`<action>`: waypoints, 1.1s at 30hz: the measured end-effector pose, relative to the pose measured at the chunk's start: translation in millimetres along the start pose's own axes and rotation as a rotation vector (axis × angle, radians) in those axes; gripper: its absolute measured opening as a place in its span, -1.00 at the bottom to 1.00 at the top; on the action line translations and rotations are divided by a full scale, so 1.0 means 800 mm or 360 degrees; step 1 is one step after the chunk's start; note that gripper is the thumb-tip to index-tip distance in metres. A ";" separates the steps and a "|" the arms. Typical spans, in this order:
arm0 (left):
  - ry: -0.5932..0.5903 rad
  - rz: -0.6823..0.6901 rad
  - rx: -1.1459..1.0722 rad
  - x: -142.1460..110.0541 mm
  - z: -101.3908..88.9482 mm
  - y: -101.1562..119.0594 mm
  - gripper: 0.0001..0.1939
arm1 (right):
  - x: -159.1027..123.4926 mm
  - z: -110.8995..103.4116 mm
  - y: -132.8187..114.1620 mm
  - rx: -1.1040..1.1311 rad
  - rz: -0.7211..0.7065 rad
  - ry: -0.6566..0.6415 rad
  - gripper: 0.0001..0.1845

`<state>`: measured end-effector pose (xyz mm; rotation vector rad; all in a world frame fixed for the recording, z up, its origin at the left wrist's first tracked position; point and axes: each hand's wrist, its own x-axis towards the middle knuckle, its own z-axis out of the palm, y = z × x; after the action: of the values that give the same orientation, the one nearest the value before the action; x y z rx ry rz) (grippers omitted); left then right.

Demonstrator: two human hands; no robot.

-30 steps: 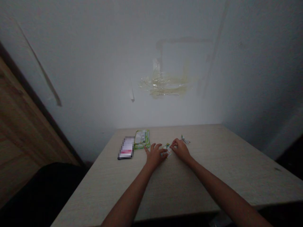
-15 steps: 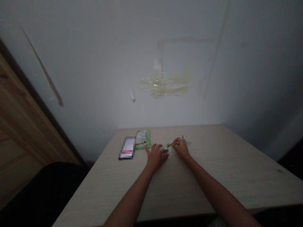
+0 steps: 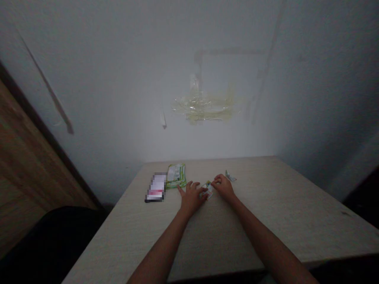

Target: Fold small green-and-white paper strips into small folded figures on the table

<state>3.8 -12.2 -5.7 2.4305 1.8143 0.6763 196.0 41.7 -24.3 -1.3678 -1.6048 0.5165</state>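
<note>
A small white, green and yellow printed piece [image 3: 209, 191], paper or thin plastic, lies on the table between my hands. My left hand [image 3: 192, 199] rests with fingers spread, its fingertips on the left part of that piece. At the upper right corner of the piece, the thumb and index finger of my right hand [image 3: 223, 187] are pinched together on its edge. Part of the piece is hidden under my left fingers. Just beyond my right hand is a crumpled green and white scrap [image 3: 230, 176].
Left of my hands lie green and white printed packets [image 3: 177, 174], with a phone [image 3: 156, 187] beside them, its screen blurred out. The pale wooden table [image 3: 219, 244] meets a grey wall [image 3: 124, 79] bearing clear tape [image 3: 204, 108]. A dark chair-like shape [image 3: 59, 236] stands at lower left.
The view has shifted slightly, moving everything a little left in the picture. A bit more of the piece's printed face shows between my hands. Both hands stay at it.
</note>
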 end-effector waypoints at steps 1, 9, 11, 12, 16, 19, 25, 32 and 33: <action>0.0000 -0.0013 0.0007 0.000 0.000 0.000 -0.71 | 0.000 0.000 -0.001 -0.0019 0.0010 -0.0004 -0.80; -0.0031 -0.0096 0.0064 -0.001 0.000 0.003 -0.69 | 0.000 -0.009 -0.008 -0.0070 0.0057 -0.0126 -0.81; -0.0030 -0.0107 0.0064 -0.001 0.000 0.004 -0.69 | -0.002 -0.012 -0.012 -0.0052 0.0076 -0.0163 -0.80; -0.0030 -0.0109 0.0062 -0.001 0.000 0.004 -0.69 | -0.003 -0.014 -0.014 -0.0038 0.0089 -0.0187 -0.80; -0.0036 -0.0101 0.0054 -0.001 0.000 0.004 -0.68 | -0.008 -0.020 -0.022 -0.0029 0.0128 -0.0263 -0.80; -0.0047 -0.0102 0.0059 -0.001 -0.001 0.004 -0.68 | -0.014 -0.023 -0.027 -0.0078 0.0074 -0.0256 -0.80; -0.0066 -0.0103 0.0041 -0.001 -0.004 0.004 -0.67 | -0.027 -0.028 -0.031 -0.0121 0.0058 -0.0254 -0.80; -0.0042 -0.0093 0.0053 -0.002 -0.004 0.005 -0.68 | -0.034 -0.031 -0.032 -0.0086 0.0094 -0.0283 -0.80; -0.0042 -0.0088 0.0051 -0.001 -0.004 0.005 -0.69 | -0.034 -0.031 -0.031 -0.0092 0.0086 -0.0270 -0.80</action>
<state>6.3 -15.3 -1.9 2.3867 1.8895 0.6128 202.1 3.0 -3.1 -1.4459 -1.7343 0.6369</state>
